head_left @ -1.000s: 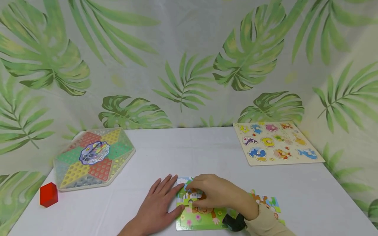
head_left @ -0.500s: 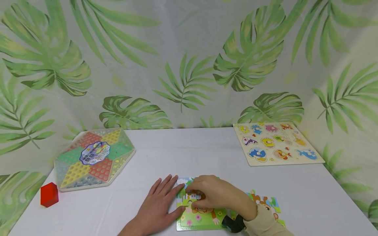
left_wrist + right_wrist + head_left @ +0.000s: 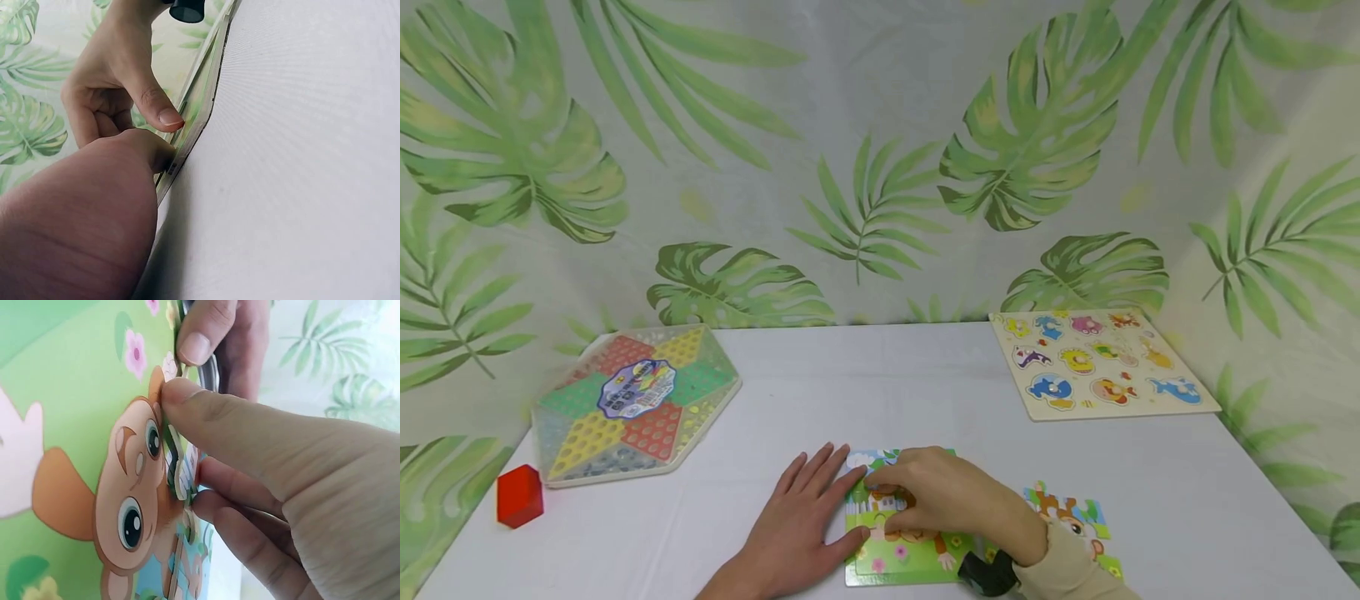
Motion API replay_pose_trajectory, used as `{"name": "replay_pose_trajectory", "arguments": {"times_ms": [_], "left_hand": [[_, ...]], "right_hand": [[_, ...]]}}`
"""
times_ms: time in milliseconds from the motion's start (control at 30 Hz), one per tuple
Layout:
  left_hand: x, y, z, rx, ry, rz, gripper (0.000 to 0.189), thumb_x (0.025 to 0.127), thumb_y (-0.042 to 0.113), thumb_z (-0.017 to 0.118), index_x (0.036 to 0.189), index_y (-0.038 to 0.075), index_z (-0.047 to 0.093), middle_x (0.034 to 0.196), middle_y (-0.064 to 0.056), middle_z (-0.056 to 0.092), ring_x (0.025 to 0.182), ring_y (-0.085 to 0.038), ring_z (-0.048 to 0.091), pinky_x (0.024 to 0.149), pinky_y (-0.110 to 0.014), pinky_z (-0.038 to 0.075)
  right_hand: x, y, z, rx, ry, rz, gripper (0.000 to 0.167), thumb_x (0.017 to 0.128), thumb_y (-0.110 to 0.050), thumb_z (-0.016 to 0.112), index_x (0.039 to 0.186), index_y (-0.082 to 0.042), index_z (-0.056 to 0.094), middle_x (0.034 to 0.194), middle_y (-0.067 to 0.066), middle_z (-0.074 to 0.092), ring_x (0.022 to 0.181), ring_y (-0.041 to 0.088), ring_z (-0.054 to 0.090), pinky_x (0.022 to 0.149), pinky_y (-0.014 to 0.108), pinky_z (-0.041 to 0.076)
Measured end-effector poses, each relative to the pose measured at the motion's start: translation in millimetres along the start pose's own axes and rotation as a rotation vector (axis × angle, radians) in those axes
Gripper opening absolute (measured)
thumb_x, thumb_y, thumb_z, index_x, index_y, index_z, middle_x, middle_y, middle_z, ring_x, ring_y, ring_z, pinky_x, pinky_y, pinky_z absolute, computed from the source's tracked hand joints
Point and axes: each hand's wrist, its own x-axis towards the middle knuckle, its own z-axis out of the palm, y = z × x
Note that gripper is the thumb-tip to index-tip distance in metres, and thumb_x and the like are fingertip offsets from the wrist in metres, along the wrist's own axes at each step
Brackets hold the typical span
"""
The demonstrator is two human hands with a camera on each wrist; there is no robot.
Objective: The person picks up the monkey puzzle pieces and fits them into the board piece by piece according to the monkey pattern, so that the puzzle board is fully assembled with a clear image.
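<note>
A jigsaw puzzle (image 3: 910, 568) with a cartoon monkey on a green ground lies in a shallow tray at the table's front. My left hand (image 3: 797, 529) rests spread out at its left side, the thumb on the lower left part of the picture. Over the upper middle, my right hand (image 3: 936, 496) pinches a jigsaw piece (image 3: 181, 478) between thumb and fingers. In the right wrist view that piece stands slightly tilted above the tray, close to the monkey's face; the right thumb (image 3: 184, 394) touches the monkey's ear. The right hand covers much of the puzzle in the head view.
Several monkey puzzle pieces (image 3: 1093, 521) lie to the right, partly behind the right sleeve. A wooden sea-animal peg board (image 3: 1157, 400) sits back right. On the left are a hexagonal checkers board (image 3: 707, 421) and a red block (image 3: 520, 497).
Beneath my right hand, the notched green piece has shifted slightly and lies closer into the picture. My left hand stays in place.
</note>
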Motion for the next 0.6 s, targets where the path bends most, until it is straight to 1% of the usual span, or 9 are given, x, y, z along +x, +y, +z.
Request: {"name": "replay_pose_trajectory", "arguments": {"times_ms": [100,233,400,600], "left_hand": [[-0.4,0.2,-0.3,0.012,0.001,-0.001,0.067,0.098,0.064,0.055,0.152,0.024,0.052,0.166,-0.004,0.039,0.156,-0.026,0.029,0.124,-0.054,0.026],[-0.3,0.4,-0.5,0.017,0.013,0.006,0.067,0.098,0.063,0.056,0.152,0.023,0.052,0.165,-0.005,0.040,0.155,-0.027,0.030,0.123,-0.054,0.026],[-0.4,0.0,0.7,0.024,0.028,0.011,0.067,0.097,0.061,0.058,0.151,0.022,0.053,0.164,-0.006,0.040,0.155,-0.028,0.031,0.123,-0.053,0.025],[-0.1,0.3,1.3,0.017,0.025,0.006,0.067,0.098,0.062,0.057,0.151,0.023,0.053,0.165,-0.005,0.040,0.155,-0.028,0.030,0.124,-0.053,0.024]], "right_hand": [[0.6,-1.2,1.0,-0.015,0.000,0.005,0.045,0.084,-0.039,0.085,0.123,-0.019,0.075,0.097,-0.013,0.073,0.075,-0.005,0.053,0.069,0.012,0.046],[1.3,-2.5,2.9,-0.037,0.003,0.013,0.045,0.084,-0.040,0.086,0.122,-0.019,0.075,0.093,-0.014,0.072,0.073,-0.006,0.050,0.067,0.012,0.045],[1.6,-5.2,3.4,-0.044,0.007,0.010,0.041,0.085,-0.039,0.085,0.120,-0.021,0.075,0.093,-0.015,0.072,0.074,-0.006,0.051,0.067,0.013,0.045],[1.2,-8.2,2.3,-0.063,0.006,0.010,0.032,0.085,-0.038,0.085,0.111,-0.022,0.074,0.088,-0.016,0.069,0.070,-0.004,0.047,0.064,0.014,0.043]]}}
